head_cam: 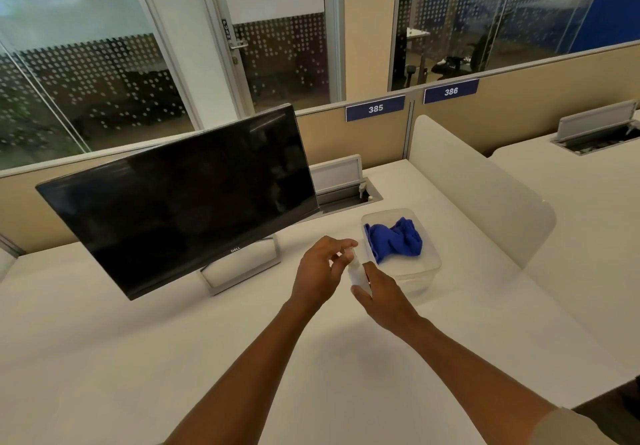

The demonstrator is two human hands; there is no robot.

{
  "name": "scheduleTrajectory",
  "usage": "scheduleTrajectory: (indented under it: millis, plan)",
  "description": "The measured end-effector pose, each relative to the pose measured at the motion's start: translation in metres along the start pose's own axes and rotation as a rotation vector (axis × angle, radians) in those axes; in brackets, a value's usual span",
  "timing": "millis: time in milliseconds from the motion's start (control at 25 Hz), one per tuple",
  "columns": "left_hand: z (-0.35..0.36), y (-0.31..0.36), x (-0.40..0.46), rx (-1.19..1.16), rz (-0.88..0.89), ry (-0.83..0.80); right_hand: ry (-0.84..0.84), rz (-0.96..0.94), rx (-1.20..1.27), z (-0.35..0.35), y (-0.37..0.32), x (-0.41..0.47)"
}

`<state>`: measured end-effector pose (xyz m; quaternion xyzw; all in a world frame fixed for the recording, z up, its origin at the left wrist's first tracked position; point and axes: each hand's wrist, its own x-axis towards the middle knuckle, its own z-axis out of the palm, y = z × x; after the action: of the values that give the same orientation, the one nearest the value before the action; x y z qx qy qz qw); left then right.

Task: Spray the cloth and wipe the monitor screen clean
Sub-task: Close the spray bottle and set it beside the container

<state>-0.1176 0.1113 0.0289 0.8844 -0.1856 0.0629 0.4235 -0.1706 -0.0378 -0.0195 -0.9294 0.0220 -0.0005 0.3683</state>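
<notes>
A dark monitor (187,198) on a silver stand sits on the white desk, left of centre. A crumpled blue cloth (393,240) lies in a clear plastic tub (427,264) to the monitor's right. Just in front of the tub, my right hand (384,297) grips the body of a small white spray bottle (356,269). My left hand (320,271) has its fingers curled round the bottle's top. The bottle's lower part is hidden behind my right hand.
An open cable hatch (346,188) sits in the desk behind the tub. A white divider panel (478,188) stands to the right, with another desk beyond it. A beige partition with labels 385 and 386 runs along the back.
</notes>
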Motion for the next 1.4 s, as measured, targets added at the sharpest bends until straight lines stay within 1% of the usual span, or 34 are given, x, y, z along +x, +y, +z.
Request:
scheduleTrajectory:
  millis: [120,200,320,440,560,680,800,880,1040,1120,1200,1400]
  plan:
    - [0.001,0.007,-0.003,0.000,-0.045,-0.116,0.024,-0.060,0.107,-0.008,-0.009,0.004]
    - [0.006,0.012,-0.005,-0.021,-0.054,-0.154,0.045,-0.092,0.170,-0.013,-0.015,0.006]
    - [0.012,0.014,-0.003,-0.077,-0.049,-0.117,0.076,-0.119,0.128,-0.020,-0.020,0.007]
    - [0.015,0.016,0.003,-0.114,-0.081,-0.109,0.089,-0.135,0.169,-0.024,-0.020,0.005]
    - [0.021,0.018,0.006,-0.106,-0.086,-0.107,0.089,-0.093,0.117,-0.022,-0.014,0.006]
    - [0.027,0.018,0.008,-0.087,-0.067,-0.106,0.099,-0.112,0.108,-0.026,-0.007,0.009]
    - [0.030,0.019,0.011,-0.076,-0.042,-0.147,0.049,-0.054,0.069,-0.041,-0.003,0.010]
    - [0.034,0.020,0.017,-0.058,-0.071,-0.160,0.032,-0.039,0.058,-0.054,0.000,0.009]
    - [0.057,0.023,0.028,-0.054,-0.081,-0.164,0.162,-0.078,0.137,-0.084,0.009,0.017]
    - [0.070,0.027,0.034,-0.063,-0.082,-0.187,0.180,-0.102,0.163,-0.100,0.009,0.027]
    - [0.083,0.034,0.042,-0.044,-0.080,-0.212,0.201,-0.145,0.129,-0.113,0.012,0.038]
    - [0.114,0.053,0.066,-0.035,-0.100,-0.187,0.236,-0.203,0.048,-0.139,0.035,0.061]
